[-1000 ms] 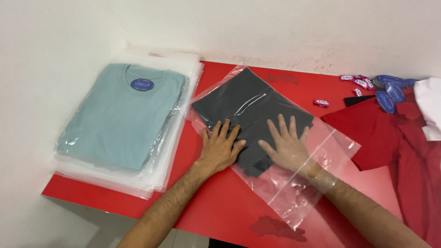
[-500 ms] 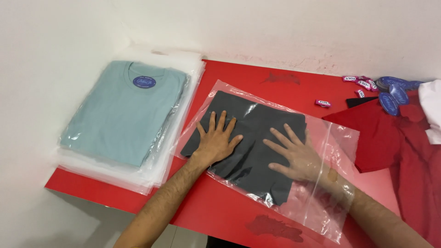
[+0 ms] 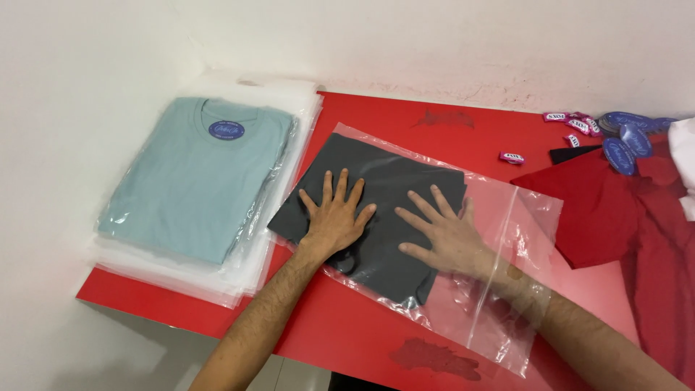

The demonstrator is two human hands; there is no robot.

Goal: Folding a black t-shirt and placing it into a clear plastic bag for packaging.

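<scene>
Bagging looks to be the step in hand: a folded dark grey shirt [image 3: 376, 210] lies at the centre of the frame inside a clear plastic bag [image 3: 499, 289] on the red table [image 3: 347, 333]. The left hand [image 3: 334, 217] presses flat on top of the bag, fingers spread wide. The right hand [image 3: 449, 235], also spread and holding nothing, seems to reach inside through the open mouth at lower right, though the film blurs this. Seating the shirt squarely would call for sliding it toward the closed end at upper left. A stack of bagged teal shirts [image 3: 195, 181] just beside crowds the left; red garments [image 3: 637, 217] sit at right, and the table edge runs near below.
</scene>
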